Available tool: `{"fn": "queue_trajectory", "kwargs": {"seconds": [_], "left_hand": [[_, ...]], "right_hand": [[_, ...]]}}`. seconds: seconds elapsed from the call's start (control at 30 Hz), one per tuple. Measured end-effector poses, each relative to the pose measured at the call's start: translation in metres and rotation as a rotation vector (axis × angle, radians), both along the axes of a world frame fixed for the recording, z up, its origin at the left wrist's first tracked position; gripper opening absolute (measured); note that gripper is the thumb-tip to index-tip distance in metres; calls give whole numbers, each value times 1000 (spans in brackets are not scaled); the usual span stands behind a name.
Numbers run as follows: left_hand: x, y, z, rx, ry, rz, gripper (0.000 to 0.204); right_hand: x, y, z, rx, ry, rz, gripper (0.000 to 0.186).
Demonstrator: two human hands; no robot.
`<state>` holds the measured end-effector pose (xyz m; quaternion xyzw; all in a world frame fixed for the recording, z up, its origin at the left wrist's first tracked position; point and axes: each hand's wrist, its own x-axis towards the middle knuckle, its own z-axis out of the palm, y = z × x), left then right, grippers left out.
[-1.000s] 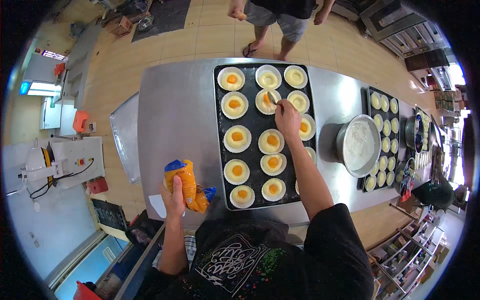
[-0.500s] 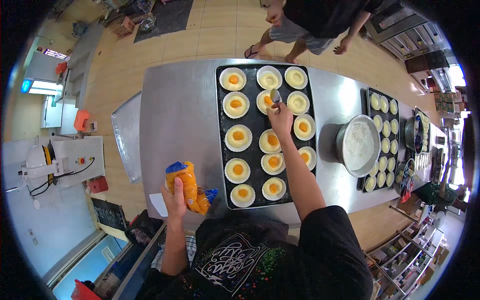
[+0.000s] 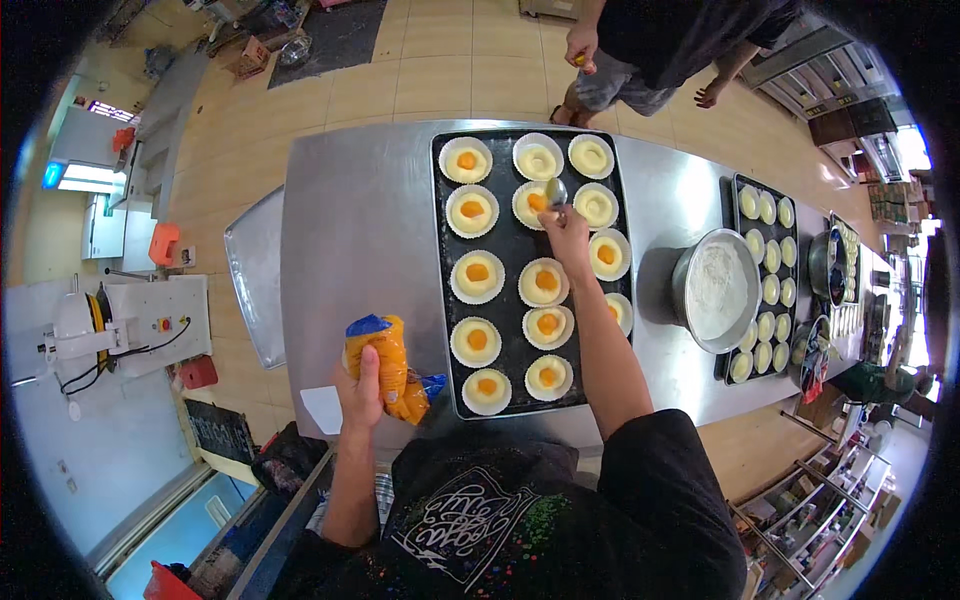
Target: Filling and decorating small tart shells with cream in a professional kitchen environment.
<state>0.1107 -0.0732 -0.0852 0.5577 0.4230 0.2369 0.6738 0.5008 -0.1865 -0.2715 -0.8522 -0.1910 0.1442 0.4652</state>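
- Right hand [image 3: 568, 238]: over the far half of the tray [image 3: 509, 245], its fingers pinched closed on the spoon [image 3: 556, 192]. How each finger sits on the handle is too small to tell.
- Spoon: its bowl end points toward the tray's far edge, so its long axis runs roughly with the tray's long side.
- Cup [image 3: 523, 208]: in the tray's middle column, second row from the far edge. It lies left of the right fingertips, its right part beneath the spoon.
- Dollop [image 3: 537, 203]: orange, in that cup, just left of the spoon. Whether the two touch, I cannot tell.
- Nearer hand: the right one by far; the left hand [image 3: 362, 388] is well apart from this cup, off the tray's near-left corner.
- Left hand: gripping the bag [image 3: 382, 360], thumb laid over its face. The bag is left of the tray's near end, its long axis roughly along the tray's long side, the near end slanting toward the tray.
- Plain cups: the tray's far-middle one [image 3: 538, 158] and the two farthest in its right column [image 3: 593, 180] show no orange.
- Bowl [image 3: 716, 285]: right of the tray, apart from the right forearm.
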Motion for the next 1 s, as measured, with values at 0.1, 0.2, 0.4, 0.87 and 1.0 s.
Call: {"fn": "queue_trajectory", "kwargs": {"seconds": [0.1, 0.2, 0.4, 0.87, 1.0], "left_hand": [[11, 2, -11, 2, -48, -81, 45], [33, 1, -20, 7, -112, -130, 48], [64, -10, -15, -106, -206, -16, 37], [40, -22, 25, -73, -311, -180, 30], [34, -25, 32, -30, -296, -169, 28]], "right_hand": [[-1, -14, 23, 136, 86, -25, 37], [-16, -27, 61, 253, 211, -57, 30], [-102, -43, 245, 304, 515, 70, 8], [-159, -58, 281, 179, 426, 487, 13], [-160, -58, 281, 219, 508, 538, 12]]}}
